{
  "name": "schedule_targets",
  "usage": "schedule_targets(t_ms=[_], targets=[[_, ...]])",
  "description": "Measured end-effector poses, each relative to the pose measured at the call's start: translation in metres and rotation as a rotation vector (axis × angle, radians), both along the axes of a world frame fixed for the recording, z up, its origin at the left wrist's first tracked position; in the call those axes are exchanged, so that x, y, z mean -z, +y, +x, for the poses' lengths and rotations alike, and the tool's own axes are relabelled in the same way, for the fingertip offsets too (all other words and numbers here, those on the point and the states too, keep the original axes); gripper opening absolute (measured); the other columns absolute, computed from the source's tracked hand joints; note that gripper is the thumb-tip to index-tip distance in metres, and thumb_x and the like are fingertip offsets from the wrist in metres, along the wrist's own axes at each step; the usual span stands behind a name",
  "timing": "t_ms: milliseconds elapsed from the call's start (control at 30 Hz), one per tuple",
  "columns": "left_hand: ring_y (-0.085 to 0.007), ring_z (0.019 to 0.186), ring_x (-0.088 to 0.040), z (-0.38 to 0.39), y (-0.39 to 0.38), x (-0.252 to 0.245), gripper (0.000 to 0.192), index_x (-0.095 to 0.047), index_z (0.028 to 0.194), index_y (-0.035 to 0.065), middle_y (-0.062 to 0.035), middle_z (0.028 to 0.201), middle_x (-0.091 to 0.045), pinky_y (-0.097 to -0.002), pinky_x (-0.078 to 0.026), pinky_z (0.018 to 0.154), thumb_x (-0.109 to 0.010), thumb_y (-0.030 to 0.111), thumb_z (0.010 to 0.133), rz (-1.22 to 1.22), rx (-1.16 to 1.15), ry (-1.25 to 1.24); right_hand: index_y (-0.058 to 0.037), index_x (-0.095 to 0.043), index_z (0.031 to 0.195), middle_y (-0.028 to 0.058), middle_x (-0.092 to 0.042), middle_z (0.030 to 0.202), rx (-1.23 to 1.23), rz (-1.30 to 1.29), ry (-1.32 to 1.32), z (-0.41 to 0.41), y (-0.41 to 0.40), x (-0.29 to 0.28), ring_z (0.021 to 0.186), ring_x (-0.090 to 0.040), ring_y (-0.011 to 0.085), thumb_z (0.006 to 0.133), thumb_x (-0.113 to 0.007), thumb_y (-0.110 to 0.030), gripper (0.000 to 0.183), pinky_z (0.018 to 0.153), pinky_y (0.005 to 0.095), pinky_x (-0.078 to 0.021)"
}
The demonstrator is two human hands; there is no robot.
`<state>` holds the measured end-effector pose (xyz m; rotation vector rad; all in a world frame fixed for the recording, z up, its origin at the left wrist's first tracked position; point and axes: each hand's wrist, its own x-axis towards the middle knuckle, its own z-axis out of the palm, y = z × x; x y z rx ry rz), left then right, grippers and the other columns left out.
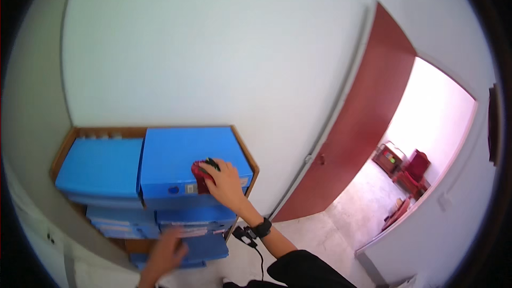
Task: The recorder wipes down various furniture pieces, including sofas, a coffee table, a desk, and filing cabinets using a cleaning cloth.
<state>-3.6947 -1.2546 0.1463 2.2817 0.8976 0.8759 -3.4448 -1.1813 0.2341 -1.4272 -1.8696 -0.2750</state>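
My right hand is shut on a bunched red and dark green cloth. It presses the cloth to the front top edge of a large blue file box. That box sits at the right of the upper shelf, and a second blue file box lies to its left. Lower down, my left hand is blurred in front of the lower shelves, thumb apart from the fingers and nothing visible in it. More blue file boxes are stacked behind it.
A wooden shelf unit frames the boxes against a pale wall. At right a red door stands open onto a room with a red chair and a small cabinet. A black device with a cable is beside my right wrist.
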Motion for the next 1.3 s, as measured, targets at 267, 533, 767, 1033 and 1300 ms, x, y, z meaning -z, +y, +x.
schedule_targets(t_ms=[267,533,767,1033,1300], targets=[[-0.0248,0.106,-0.050,-0.032,-0.136,0.101,0.033,-0.054,0.111,0.0008,-0.0121,0.111,-0.056,-0.0341,-0.039,0.092,-0.051,0.026,0.091,-0.770,1.000,0.047,-0.0093,-0.056,0.113,0.0176,-0.048,0.112,0.233,0.256,0.334,0.012,-0.080,0.015,0.101,-0.052,0.0322,0.075,-0.056,0.000,0.039,0.084,0.0342,-0.0438],[-0.0187,0.091,-0.055,-0.023,-0.125,0.090,0.025,-0.058,0.100,0.0016,-0.0082,0.098,-0.059,-0.0307,-0.043,0.083,-0.049,0.023,0.092,-1.045,1.168,0.174,-0.0049,-0.055,0.113,0.0095,-0.048,0.115,0.284,0.182,0.594,0.024,-0.167,0.061,0.103,-0.050,0.0193,0.079,-0.057,0.002,0.035,0.087,0.0268,-0.0407],[-0.0198,0.087,-0.054,0.080,-0.149,0.087,0.023,-0.058,0.098,0.0005,-0.0092,0.092,-0.059,-0.0320,-0.044,0.079,-0.047,0.008,0.079,-0.857,1.482,0.078,-0.0070,-0.057,0.113,0.0135,-0.053,0.109,0.433,0.057,0.915,0.091,-0.281,0.140,0.101,-0.053,0.0228,0.074,-0.063,-0.001,0.039,0.088,0.0288,-0.0406],[-0.0214,0.075,-0.053,0.243,-0.187,0.098,0.031,-0.058,0.096,-0.0015,-0.0105,0.081,-0.058,-0.0338,-0.044,0.070,-0.048,0.003,0.066,-0.817,1.669,0.526,0.0023,-0.054,0.112,0.0073,-0.060,0.088,0.436,0.059,1.320,0.197,-0.423,0.208,0.066,-0.052,0.0101,0.086,-0.054,-0.013,0.030,0.058,0.0209,-0.0431],[-0.0207,0.074,-0.053,0.373,-0.162,0.071,0.032,-0.059,0.093,-0.0008,-0.0122,0.080,-0.059,-0.0341,-0.043,0.067,-0.047,0.000,0.063,-0.720,1.928,0.895,-0.0032,-0.061,0.102,0.0114,-0.056,0.098,0.950,0.073,1.212,0.264,-0.492,0.199,0.092,-0.055,0.0216,0.072,-0.062,-0.001,0.029,0.083,0.0300,-0.0433]])
